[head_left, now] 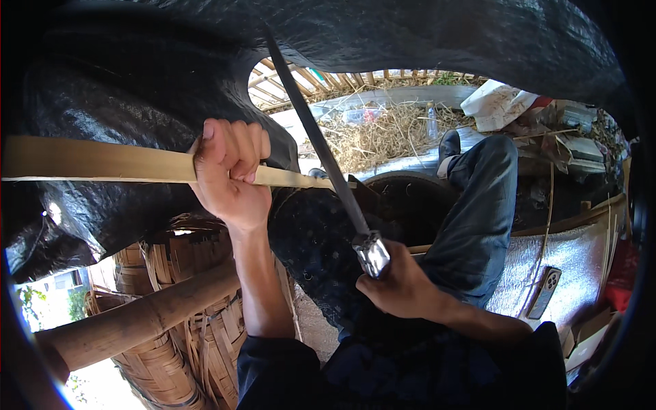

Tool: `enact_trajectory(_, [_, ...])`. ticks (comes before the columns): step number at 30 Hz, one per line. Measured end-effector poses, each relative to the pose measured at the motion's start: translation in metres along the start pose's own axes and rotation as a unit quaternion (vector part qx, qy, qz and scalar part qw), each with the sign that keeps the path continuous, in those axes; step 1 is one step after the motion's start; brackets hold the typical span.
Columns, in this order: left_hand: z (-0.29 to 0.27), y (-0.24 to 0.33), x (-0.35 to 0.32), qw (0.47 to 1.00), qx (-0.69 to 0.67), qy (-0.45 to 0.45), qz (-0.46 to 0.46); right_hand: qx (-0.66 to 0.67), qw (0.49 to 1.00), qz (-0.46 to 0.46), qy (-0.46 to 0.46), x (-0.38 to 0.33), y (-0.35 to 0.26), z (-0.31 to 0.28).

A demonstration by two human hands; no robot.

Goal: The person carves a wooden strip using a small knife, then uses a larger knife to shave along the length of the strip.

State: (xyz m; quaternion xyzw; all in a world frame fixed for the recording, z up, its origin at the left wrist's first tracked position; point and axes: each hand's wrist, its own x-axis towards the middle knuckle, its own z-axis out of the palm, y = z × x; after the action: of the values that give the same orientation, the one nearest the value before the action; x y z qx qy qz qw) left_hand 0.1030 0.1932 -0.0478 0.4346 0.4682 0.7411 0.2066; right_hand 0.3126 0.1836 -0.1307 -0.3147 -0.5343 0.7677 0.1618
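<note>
My left hand (234, 179) is closed in a fist around a long, pale bamboo strip (102, 159). The strip runs in from the left edge and comes out past my fingers, narrowing toward the middle of the view. In my right hand (404, 285) is a long-bladed knife (316, 137), gripped at the handle below a shiny metal collar. Its dark blade slants up and to the left, crossing in front of the strip's far end. Whether blade and strip touch there I cannot tell. A dark textured cloth (307, 249) lies over my left leg.
Black sheeting (157, 82) hangs across the top and left. A bamboo pole (143, 311) and woven bamboo baskets (160, 355) are at lower left. Straw (376, 137), a plastic bottle (431, 121) and a white sack (495, 104) lie ahead. A remote-like device (544, 292) rests at right.
</note>
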Motion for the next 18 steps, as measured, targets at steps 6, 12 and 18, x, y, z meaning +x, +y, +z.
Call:
enact_trajectory(6, [-0.007, 0.002, -0.003, 1.000, 0.006, 0.025, 0.013, -0.144, 0.970, 0.177, -0.086, 0.010, 0.009, -0.014])
enact_trajectory(12, [-0.007, 0.002, -0.003, 0.998, 0.050, 0.042, 0.012, -0.071, 0.993, 0.002, -0.097, 0.019, -0.043, -0.015])
enact_trajectory(18, [0.002, 0.000, -0.003, 0.999, 0.021, 0.040, 0.015, -0.156, 0.979, 0.059, -0.115, 0.011, 0.031, -0.002])
